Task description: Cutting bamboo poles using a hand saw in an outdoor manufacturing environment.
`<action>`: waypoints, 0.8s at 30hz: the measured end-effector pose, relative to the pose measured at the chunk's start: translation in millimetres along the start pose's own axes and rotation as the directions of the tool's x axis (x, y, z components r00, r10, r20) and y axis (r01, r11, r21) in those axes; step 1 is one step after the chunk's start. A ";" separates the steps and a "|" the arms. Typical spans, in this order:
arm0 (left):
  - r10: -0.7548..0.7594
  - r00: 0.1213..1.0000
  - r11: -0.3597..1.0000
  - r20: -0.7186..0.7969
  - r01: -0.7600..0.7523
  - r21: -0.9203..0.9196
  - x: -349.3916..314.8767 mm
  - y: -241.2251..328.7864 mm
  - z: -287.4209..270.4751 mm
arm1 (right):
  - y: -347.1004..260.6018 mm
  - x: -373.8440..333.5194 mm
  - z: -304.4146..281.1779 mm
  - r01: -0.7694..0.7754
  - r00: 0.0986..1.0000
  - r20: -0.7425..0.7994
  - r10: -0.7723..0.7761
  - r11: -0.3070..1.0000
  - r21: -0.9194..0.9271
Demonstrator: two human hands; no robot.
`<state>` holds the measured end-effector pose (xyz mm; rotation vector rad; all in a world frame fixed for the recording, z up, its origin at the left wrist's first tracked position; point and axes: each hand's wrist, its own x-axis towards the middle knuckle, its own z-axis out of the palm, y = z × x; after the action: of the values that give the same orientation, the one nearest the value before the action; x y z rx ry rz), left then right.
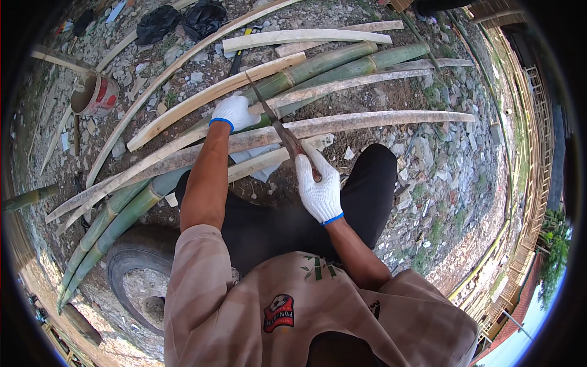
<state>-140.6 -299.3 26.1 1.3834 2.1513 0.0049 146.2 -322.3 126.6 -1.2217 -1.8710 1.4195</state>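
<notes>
Gripping a saw by its handle, the right hand wears a white glove. Its blade crosses a pale wooden strip, just beside the left hand. That gloved hand rests on the wood, but I cannot tell if its fingers close around it. Green bamboo poles lie near, over stony ground.

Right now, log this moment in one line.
Left hand: on slat; right hand: holds saw; blade: over slat; bamboo: beneath slat
</notes>
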 end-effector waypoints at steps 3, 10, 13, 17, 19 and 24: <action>-0.028 1.000 1.000 -0.005 0.028 -0.004 -6.2 6.9 0.7 | -23.5 5.8 -4.5 -0.071 0.994 0.078 0.076 0.995 -0.066; -0.021 1.000 1.000 -0.011 0.021 -0.005 -3.2 17.0 -2.8 | 3.6 88.3 63.6 0.031 0.998 -0.054 -0.036 0.995 -0.097; -0.034 0.999 0.998 -0.003 0.034 -0.044 -3.4 11.6 -2.7 | 17.9 77.8 60.9 0.075 0.995 -0.059 -0.074 0.997 0.022; -0.032 0.999 0.999 0.029 0.032 -0.017 -0.2 8.4 -4.6 | 14.1 26.5 33.2 0.030 0.999 -0.029 -0.029 0.998 0.050; -0.023 0.999 0.999 0.026 0.024 -0.026 0.7 9.9 -1.5 | 9.0 23.2 27.3 0.005 1.000 -0.025 -0.005 1.000 0.017; -0.075 0.997 0.997 0.027 0.075 -0.012 0.5 21.4 -9.8 | 13.8 40.3 10.9 0.134 0.988 -0.069 -0.136 0.991 -0.031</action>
<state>-127.5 -286.1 40.4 1.2883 2.1764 -0.0281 123.1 -291.9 104.8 -1.1201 -1.8908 1.2675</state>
